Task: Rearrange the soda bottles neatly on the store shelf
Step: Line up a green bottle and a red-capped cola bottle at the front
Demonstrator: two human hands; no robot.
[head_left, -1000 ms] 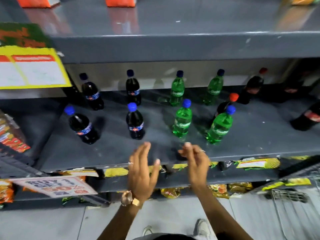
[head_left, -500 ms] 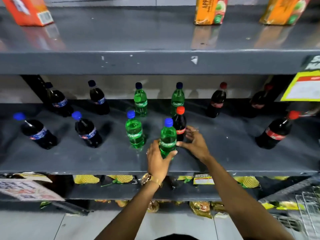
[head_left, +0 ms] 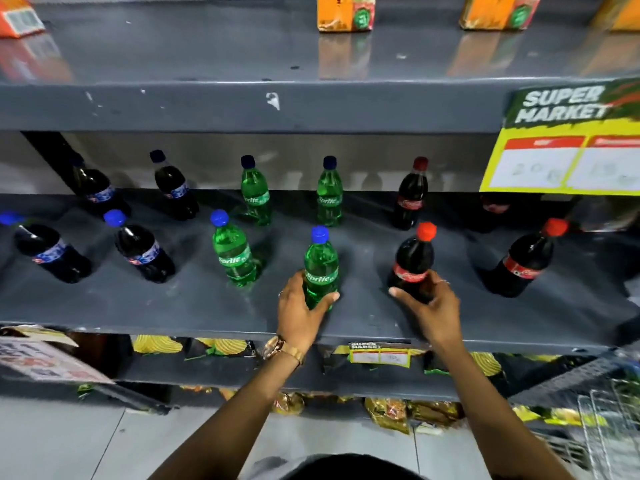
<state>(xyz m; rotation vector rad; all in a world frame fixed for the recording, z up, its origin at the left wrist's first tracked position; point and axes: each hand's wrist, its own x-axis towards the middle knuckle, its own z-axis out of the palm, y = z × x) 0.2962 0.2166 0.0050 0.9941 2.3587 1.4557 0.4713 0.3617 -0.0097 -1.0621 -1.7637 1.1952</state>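
Soda bottles stand in two rows on the grey shelf (head_left: 173, 306). My left hand (head_left: 299, 311) grips the base of a green blue-capped Sprite bottle (head_left: 320, 261) in the front row. My right hand (head_left: 433, 306) holds the base of a dark red-capped cola bottle (head_left: 414, 258) just to its right. Another Sprite bottle (head_left: 233, 251) stands to the left, with two more Sprite bottles (head_left: 256, 195) behind. Dark blue-capped cola bottles (head_left: 142, 251) fill the left side. Red-capped cola bottles stand at the back (head_left: 410, 195) and the far right (head_left: 523, 261).
An upper shelf (head_left: 242, 105) overhangs the bottles and carries orange juice cartons (head_left: 344, 12). A yellow supermarket price sign (head_left: 568, 147) hangs at the right. Snack packets (head_left: 388, 414) lie on the lower shelves. A wire basket (head_left: 609, 427) sits at the bottom right.
My right hand has slid the red-capped cola bottle out from behind the Sprite bottle to the right. My left hand keeps its hold on the Sprite bottle. The view has shifted slightly.
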